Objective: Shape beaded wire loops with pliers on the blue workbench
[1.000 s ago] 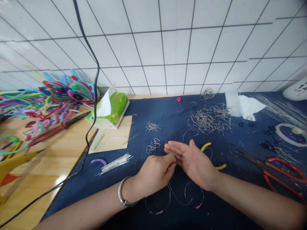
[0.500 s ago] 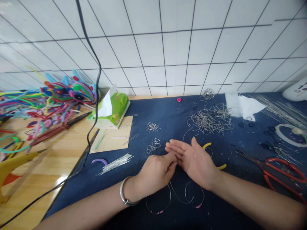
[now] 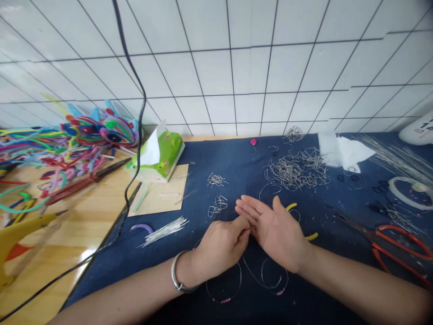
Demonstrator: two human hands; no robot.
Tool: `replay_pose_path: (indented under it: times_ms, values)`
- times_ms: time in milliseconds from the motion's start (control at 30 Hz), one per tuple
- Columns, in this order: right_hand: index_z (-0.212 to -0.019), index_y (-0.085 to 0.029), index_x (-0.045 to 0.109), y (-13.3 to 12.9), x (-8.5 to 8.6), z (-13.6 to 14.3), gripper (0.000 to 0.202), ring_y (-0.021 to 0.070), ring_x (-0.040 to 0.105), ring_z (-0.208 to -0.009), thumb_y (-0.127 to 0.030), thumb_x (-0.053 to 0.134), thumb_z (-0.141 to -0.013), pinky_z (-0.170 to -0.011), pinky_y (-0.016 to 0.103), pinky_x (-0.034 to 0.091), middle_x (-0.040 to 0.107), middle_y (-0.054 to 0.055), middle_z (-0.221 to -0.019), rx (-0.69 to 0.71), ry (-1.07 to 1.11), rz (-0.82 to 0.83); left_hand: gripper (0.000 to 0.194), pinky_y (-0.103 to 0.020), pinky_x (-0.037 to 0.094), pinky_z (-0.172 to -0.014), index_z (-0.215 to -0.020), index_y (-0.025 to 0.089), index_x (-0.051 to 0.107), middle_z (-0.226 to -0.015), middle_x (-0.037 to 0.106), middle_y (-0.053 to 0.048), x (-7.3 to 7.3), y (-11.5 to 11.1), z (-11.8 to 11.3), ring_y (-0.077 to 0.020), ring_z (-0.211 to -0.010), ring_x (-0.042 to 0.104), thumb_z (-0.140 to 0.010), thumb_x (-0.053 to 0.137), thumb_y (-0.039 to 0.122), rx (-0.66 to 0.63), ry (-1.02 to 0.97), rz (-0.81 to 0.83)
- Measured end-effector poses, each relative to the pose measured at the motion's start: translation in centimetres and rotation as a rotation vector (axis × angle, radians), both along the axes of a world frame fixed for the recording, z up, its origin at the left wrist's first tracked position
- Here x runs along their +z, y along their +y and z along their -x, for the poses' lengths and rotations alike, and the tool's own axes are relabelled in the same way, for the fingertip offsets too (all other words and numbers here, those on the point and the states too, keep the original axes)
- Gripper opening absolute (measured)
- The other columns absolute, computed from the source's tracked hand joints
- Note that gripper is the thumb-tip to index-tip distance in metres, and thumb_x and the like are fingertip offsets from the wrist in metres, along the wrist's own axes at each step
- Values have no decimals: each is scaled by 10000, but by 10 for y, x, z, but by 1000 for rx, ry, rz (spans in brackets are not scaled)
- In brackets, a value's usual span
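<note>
My left hand point(image 3: 221, 248), with a silver bangle point(image 3: 176, 271) at its wrist, is closed in a pinch over a thin wire point(image 3: 252, 273). Its fingertips press against the fingers of my right hand point(image 3: 275, 232), hiding the pinched end. The right palm faces up, fingers stretched out and thumb raised. From under the hands the wire curves down to a loose end. Below lie a wire loop with pink beads point(image 3: 226, 300) and a second beaded loop point(image 3: 281, 291). Yellow-handled pliers point(image 3: 311, 236) show partly behind the right hand.
On the blue cloth lie a tangled wire pile point(image 3: 294, 169), small wire bits point(image 3: 217, 180), straight wires point(image 3: 167, 230), and red-handled scissors point(image 3: 402, 243). A green tissue pack point(image 3: 165, 155) stands left of centre. A black cable point(image 3: 140, 117) hangs across the left side, before colourful pipe-cleaner pieces point(image 3: 67, 149).
The free end of the wire has swung slightly to the right. Both hands keep nearly the same pose; the whole view has shifted a little.
</note>
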State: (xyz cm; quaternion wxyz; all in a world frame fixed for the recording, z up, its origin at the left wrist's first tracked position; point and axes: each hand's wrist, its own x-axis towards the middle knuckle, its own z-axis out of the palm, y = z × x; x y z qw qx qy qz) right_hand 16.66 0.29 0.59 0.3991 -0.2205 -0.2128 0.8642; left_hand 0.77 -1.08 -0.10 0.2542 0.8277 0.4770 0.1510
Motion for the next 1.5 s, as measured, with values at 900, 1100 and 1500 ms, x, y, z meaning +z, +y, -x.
replay_pose_path:
  times_ms: [900, 1100, 1500]
  values:
    - [-1245, -192, 443, 2, 1, -2, 603, 179, 325, -1264, -571, 150, -879, -1080, 393, 144, 409, 75, -1348, 32, -66, -115, 125, -221, 356, -465, -757, 160, 485, -616, 568, 8, 2, 0, 2, -87, -488, 494, -831, 386, 140, -37, -12, -26]
    - [-1254, -197, 433, 3, 3, -2, 624, 184, 322, -1266, -600, 163, -862, -1077, 394, 155, 395, 80, -1356, 42, -87, -125, 127, -225, 372, -480, -785, 159, 508, -636, 579, -1, 1, -1, 3, -91, -506, 510, -819, 389, 130, -53, -32, -41]
    - [-1269, -209, 424, -1, 1, -3, 564, 175, 312, -1270, -546, 175, -892, -1079, 387, 139, 382, 66, -1368, 72, -123, -197, 112, -224, 299, -450, -713, 167, 455, -583, 524, 25, -1, -1, 4, -79, -467, 433, -809, 406, 133, -65, 20, -54]
